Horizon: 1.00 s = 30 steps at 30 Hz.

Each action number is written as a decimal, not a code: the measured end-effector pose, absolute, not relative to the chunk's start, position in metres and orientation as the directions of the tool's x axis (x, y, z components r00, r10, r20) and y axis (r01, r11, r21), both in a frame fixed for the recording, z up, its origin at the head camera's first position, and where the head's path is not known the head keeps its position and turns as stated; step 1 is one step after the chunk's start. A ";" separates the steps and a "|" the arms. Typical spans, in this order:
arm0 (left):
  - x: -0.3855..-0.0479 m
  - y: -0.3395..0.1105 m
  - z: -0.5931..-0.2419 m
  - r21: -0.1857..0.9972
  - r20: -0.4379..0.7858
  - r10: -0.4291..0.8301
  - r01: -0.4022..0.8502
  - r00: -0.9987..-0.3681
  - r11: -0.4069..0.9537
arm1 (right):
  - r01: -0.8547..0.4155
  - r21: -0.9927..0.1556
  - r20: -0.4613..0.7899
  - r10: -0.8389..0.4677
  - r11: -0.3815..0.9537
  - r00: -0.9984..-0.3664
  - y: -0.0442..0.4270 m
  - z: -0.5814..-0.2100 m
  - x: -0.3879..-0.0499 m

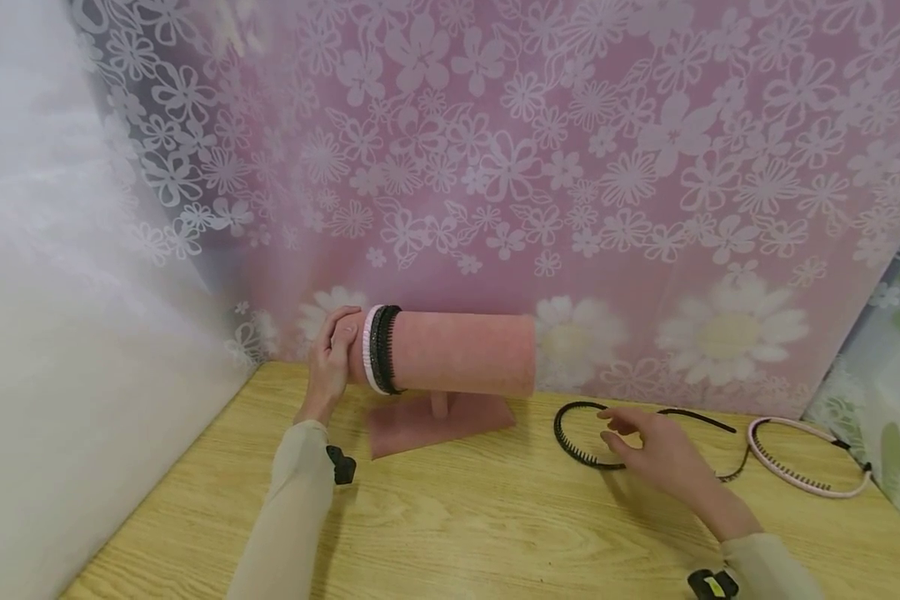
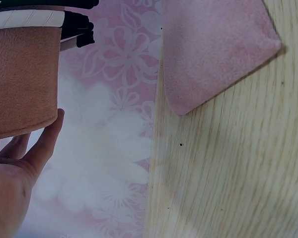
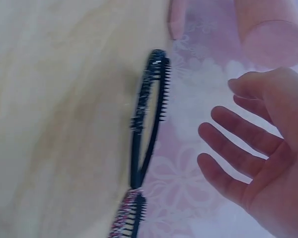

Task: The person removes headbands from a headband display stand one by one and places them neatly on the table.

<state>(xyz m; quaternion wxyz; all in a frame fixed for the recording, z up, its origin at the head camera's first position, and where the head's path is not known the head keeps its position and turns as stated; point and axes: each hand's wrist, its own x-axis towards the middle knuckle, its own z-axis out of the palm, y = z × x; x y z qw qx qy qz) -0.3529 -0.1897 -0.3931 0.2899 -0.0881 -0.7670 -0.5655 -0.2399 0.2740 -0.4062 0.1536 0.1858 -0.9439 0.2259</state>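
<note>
- left hand (image 1: 332, 358): fingers curved round the left end of the pink roll (image 1: 465, 352), gripping its edge. left wrist view shows a finger against the rim. probably a brace: the roll sits on a single post (image 1: 439, 406) at mid-length, so a push at one end could tip it.
- white headband (image 1: 367, 350) and black bands (image 1: 381, 350) are on the roll, side by side at the left end, just beside the left hand. likely packed close so they take little length; the roll itself keeps them upright and spread. exact count of black ones: can't tell.
- pink base (image 1: 420, 429) is wider than the post and lies flat on the desk (image 1: 495, 525), presumably for stability.
- right hand (image 1: 663, 454): fingers spread and loosely bent, thumb apart, holding nothing. hangs above the black headband (image 1: 558, 427); right wrist view shows a gap between them.
- that headband lies on the desk, right of the base, teeth on its inner side. the hand hides part of it, so can't tell from above where it ends and any neighbour starts.
- pink headband (image 1: 802, 487) lies farther right, beside the dark ones, within the right hand's side of the desk.
</note>
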 end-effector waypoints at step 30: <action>-0.352 -0.190 -0.394 0.821 0.546 -0.189 0.475 -0.816 0.318 | -0.563 -0.350 0.661 -0.228 0.748 -0.715 0.226 -0.345 -0.247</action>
